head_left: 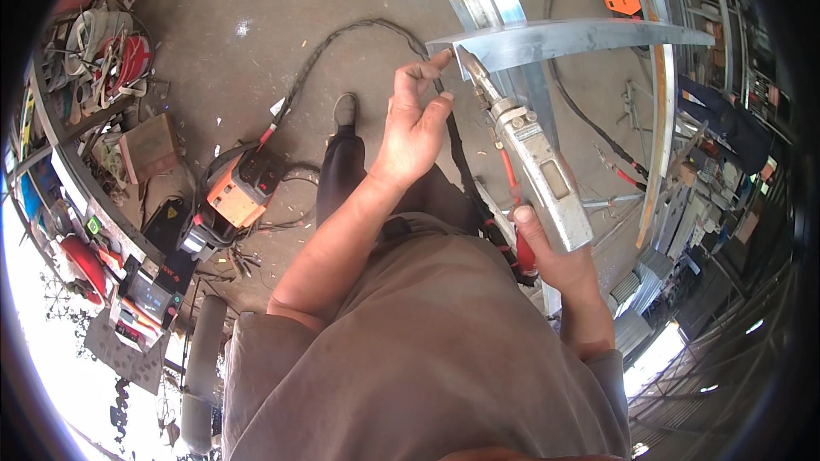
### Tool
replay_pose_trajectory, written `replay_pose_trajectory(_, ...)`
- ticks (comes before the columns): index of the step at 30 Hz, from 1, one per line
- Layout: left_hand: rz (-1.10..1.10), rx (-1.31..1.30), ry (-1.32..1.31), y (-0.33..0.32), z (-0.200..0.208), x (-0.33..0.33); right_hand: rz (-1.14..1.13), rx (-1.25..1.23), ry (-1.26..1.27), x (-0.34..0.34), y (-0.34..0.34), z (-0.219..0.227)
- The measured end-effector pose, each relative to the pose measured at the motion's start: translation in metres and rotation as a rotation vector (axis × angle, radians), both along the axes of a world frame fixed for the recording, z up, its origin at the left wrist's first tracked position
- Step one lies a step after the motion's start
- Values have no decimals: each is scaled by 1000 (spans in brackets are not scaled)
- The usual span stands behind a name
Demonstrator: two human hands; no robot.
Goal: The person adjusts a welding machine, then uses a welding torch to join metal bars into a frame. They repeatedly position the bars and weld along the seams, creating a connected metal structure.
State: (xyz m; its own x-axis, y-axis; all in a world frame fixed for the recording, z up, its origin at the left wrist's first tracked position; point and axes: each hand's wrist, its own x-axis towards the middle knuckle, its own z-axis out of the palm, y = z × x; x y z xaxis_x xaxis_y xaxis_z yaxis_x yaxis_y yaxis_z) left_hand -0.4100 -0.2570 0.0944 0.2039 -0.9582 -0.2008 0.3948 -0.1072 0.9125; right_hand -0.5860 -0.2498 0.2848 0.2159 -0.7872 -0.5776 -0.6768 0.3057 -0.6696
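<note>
Right hand (559, 260) wraps torch (534, 166) handle, nozzle at 12 on beam (572, 38) | left hand (414, 124) half-open, fingertips touching cable (342, 43) near nozzle | torch likely heavy, rigid; grip rear handle

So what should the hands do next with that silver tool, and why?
Probably ease the silver tool in the right hand a bit closer: its tip sits right at the metal bar, and the left hand fingers already reach beside it.
</note>
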Motion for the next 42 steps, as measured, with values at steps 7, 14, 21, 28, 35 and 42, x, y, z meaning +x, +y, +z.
replay_pose_trajectory(7, -15, 29, 34, 1, -3, 4, 83, -73, 19, 10, 0, -1)
replay_pose_trajectory(14, -34, 86, 111, 2, -2, 5, 142, -163, 74, 13, 6, -5)
replay_pose_trajectory(21, -31, 105, 165, 2, 1, 3, 107, -131, 42, 15, 4, 0)
replay_pose_trajectory(28, -21, 96, 154, 1, -1, 3, 126, -127, 44, 16, 4, 0)
replay_pose_trajectory(35, -35, 79, 127, 2, -2, 5, 17, -41, 59, 12, 19, 7)
replay_pose_trajectory(42, -36, 67, 167, 0, -1, 6, -67, -60, 4, 7, 27, 2)
